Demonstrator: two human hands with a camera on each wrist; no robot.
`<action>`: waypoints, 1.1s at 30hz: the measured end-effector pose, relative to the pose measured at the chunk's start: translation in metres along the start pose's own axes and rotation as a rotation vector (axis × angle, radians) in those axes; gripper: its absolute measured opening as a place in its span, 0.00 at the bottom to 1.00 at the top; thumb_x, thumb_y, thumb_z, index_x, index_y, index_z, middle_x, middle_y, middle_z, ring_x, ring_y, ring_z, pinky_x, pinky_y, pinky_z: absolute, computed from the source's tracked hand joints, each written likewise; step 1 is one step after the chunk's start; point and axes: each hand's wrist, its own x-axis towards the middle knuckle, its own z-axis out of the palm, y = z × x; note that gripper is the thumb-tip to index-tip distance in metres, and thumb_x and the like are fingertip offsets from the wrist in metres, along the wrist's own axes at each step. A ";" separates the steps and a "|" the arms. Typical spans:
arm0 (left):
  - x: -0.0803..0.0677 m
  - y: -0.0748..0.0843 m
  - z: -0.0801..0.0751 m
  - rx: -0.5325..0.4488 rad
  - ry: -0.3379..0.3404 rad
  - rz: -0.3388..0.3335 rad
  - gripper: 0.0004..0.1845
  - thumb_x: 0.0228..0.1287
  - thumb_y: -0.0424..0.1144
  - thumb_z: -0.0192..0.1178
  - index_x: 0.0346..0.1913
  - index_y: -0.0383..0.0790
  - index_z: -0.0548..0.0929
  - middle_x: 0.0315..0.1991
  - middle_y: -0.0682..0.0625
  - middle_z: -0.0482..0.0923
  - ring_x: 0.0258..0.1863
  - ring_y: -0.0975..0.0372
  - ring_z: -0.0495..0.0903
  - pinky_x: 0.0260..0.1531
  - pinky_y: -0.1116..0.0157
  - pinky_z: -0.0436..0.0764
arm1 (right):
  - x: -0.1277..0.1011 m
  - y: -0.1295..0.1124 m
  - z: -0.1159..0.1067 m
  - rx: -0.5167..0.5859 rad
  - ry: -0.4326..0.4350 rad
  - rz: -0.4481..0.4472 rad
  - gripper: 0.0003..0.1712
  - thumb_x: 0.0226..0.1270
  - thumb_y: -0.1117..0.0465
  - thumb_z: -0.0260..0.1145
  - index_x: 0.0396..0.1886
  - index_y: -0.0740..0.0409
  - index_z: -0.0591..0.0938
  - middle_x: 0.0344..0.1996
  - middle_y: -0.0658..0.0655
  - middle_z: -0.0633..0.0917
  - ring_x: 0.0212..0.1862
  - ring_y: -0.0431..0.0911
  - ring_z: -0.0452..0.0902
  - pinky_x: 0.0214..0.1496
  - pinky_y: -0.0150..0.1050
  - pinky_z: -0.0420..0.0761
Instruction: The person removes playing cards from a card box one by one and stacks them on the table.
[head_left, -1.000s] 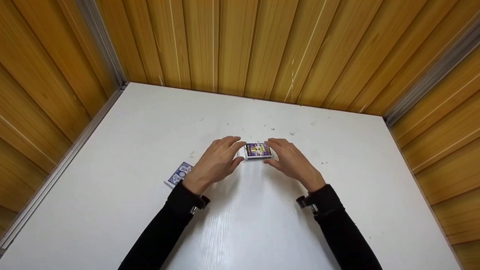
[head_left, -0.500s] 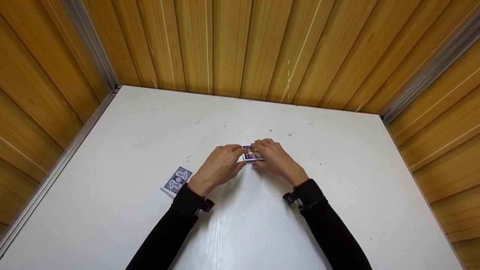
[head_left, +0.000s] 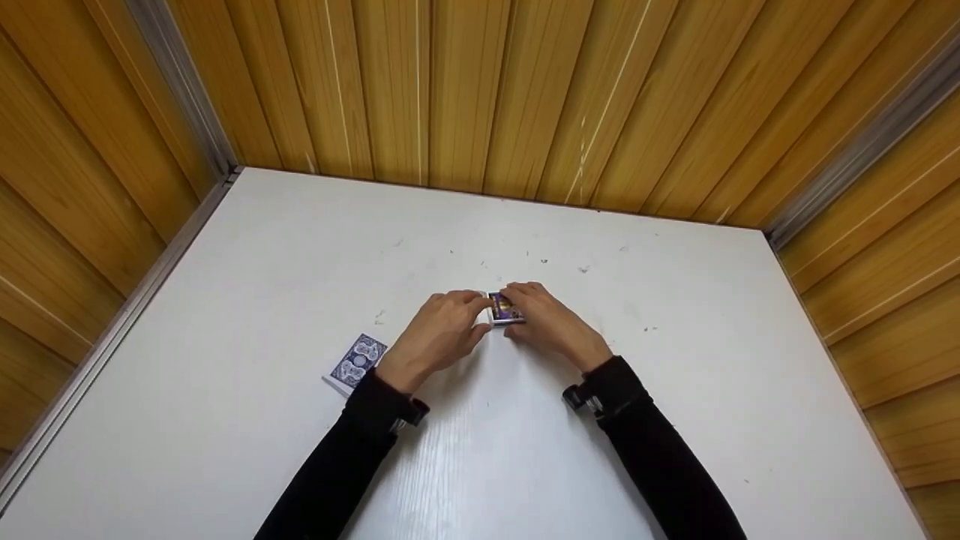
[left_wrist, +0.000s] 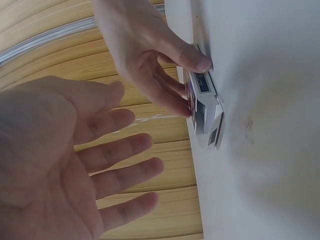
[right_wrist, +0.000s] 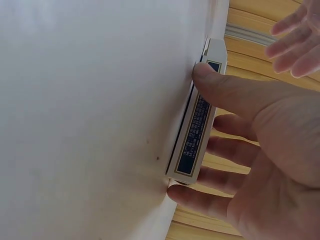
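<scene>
My right hand (head_left: 551,319) holds a small playing card box (head_left: 496,309) with a purple and gold face. In the right wrist view its thumb (right_wrist: 207,75) lies on the box's long dark-labelled side, and the fingers reach over the other side. Low at the white table, the box lies flat, its end flap (left_wrist: 216,129) sticking out toward the left hand. Beside that end is my left hand (head_left: 442,326), which the left wrist view shows with fingers spread and nothing in the palm. A deck of blue-backed playing cards (head_left: 358,360) lies left of the left wrist, partly covered by it.
The white table (head_left: 660,390) has small dark marks beyond the hands. Wood-patterned panel walls (head_left: 457,97) enclose its back and both sides, with metal strips in the corners. Black sleeves (head_left: 337,457) with wrist cameras cover both forearms.
My right hand has moved left and now covers the right part of the card box. The left hand has moved little. The head view has shifted slightly, uncovering more of the blue deck.
</scene>
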 end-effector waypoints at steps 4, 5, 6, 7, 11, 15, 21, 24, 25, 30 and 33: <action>0.002 0.001 -0.005 0.001 -0.012 -0.007 0.19 0.69 0.39 0.68 0.58 0.33 0.83 0.54 0.38 0.84 0.53 0.47 0.84 0.54 0.50 0.81 | -0.001 -0.001 -0.001 0.030 0.003 0.012 0.33 0.65 0.65 0.75 0.68 0.66 0.75 0.66 0.65 0.77 0.70 0.58 0.68 0.73 0.50 0.68; 0.002 0.001 -0.005 0.002 -0.014 -0.006 0.19 0.69 0.39 0.67 0.58 0.33 0.83 0.54 0.38 0.84 0.53 0.47 0.84 0.55 0.50 0.81 | -0.002 -0.001 -0.001 0.035 0.006 0.015 0.32 0.65 0.66 0.74 0.68 0.66 0.75 0.65 0.65 0.77 0.69 0.58 0.69 0.72 0.50 0.69; 0.002 0.001 -0.006 0.001 -0.018 -0.005 0.18 0.69 0.39 0.67 0.58 0.34 0.83 0.54 0.38 0.84 0.53 0.48 0.84 0.55 0.50 0.81 | -0.002 -0.001 -0.001 0.040 0.007 0.018 0.31 0.65 0.67 0.74 0.67 0.66 0.76 0.65 0.66 0.77 0.69 0.58 0.69 0.72 0.50 0.69; 0.003 0.001 -0.007 -0.001 -0.021 -0.004 0.18 0.69 0.39 0.67 0.58 0.33 0.83 0.53 0.38 0.84 0.53 0.47 0.84 0.55 0.50 0.81 | -0.003 -0.001 -0.002 0.045 0.010 0.022 0.31 0.65 0.67 0.74 0.67 0.66 0.76 0.65 0.65 0.77 0.68 0.57 0.69 0.71 0.50 0.70; 0.003 0.002 -0.009 -0.001 -0.031 -0.018 0.19 0.70 0.40 0.67 0.59 0.33 0.83 0.55 0.38 0.84 0.54 0.47 0.83 0.55 0.49 0.81 | -0.005 0.000 -0.002 0.050 0.017 0.038 0.31 0.66 0.66 0.75 0.67 0.65 0.76 0.64 0.64 0.78 0.66 0.55 0.71 0.69 0.49 0.72; 0.003 0.002 -0.010 -0.014 -0.039 -0.035 0.20 0.70 0.40 0.67 0.60 0.33 0.82 0.56 0.37 0.83 0.55 0.46 0.83 0.56 0.49 0.80 | -0.007 0.000 -0.001 0.048 0.029 0.048 0.33 0.64 0.65 0.77 0.67 0.64 0.76 0.63 0.61 0.79 0.64 0.53 0.71 0.67 0.46 0.73; 0.002 0.003 -0.009 -0.022 -0.004 -0.047 0.19 0.70 0.38 0.67 0.58 0.32 0.83 0.51 0.37 0.84 0.49 0.46 0.84 0.50 0.51 0.83 | -0.015 -0.003 -0.003 0.061 0.065 0.045 0.39 0.59 0.63 0.80 0.68 0.67 0.74 0.62 0.61 0.78 0.62 0.53 0.72 0.65 0.47 0.75; 0.001 0.003 -0.009 -0.019 0.052 -0.048 0.15 0.69 0.35 0.67 0.55 0.31 0.84 0.45 0.39 0.84 0.43 0.48 0.84 0.44 0.54 0.84 | -0.019 -0.005 -0.006 0.066 0.093 0.035 0.42 0.57 0.63 0.81 0.69 0.68 0.72 0.62 0.63 0.77 0.62 0.55 0.72 0.65 0.47 0.74; 0.001 0.004 -0.009 -0.027 0.069 -0.048 0.14 0.69 0.34 0.67 0.53 0.31 0.85 0.43 0.39 0.83 0.41 0.48 0.83 0.42 0.55 0.84 | -0.020 -0.006 -0.007 0.066 0.104 0.030 0.43 0.57 0.63 0.81 0.70 0.69 0.72 0.61 0.63 0.77 0.62 0.55 0.72 0.65 0.48 0.75; 0.002 0.008 -0.007 -0.104 0.127 -0.037 0.10 0.70 0.32 0.64 0.50 0.32 0.84 0.41 0.41 0.82 0.40 0.50 0.82 0.41 0.56 0.83 | -0.028 -0.010 -0.012 0.061 0.145 -0.003 0.40 0.60 0.65 0.78 0.70 0.70 0.71 0.61 0.65 0.77 0.62 0.57 0.72 0.64 0.49 0.75; 0.003 0.012 -0.007 -0.156 0.170 -0.028 0.09 0.71 0.30 0.63 0.50 0.33 0.83 0.42 0.41 0.82 0.41 0.51 0.82 0.42 0.57 0.83 | -0.033 -0.015 -0.016 0.054 0.177 -0.038 0.38 0.62 0.64 0.78 0.68 0.70 0.72 0.60 0.65 0.77 0.60 0.57 0.72 0.62 0.49 0.76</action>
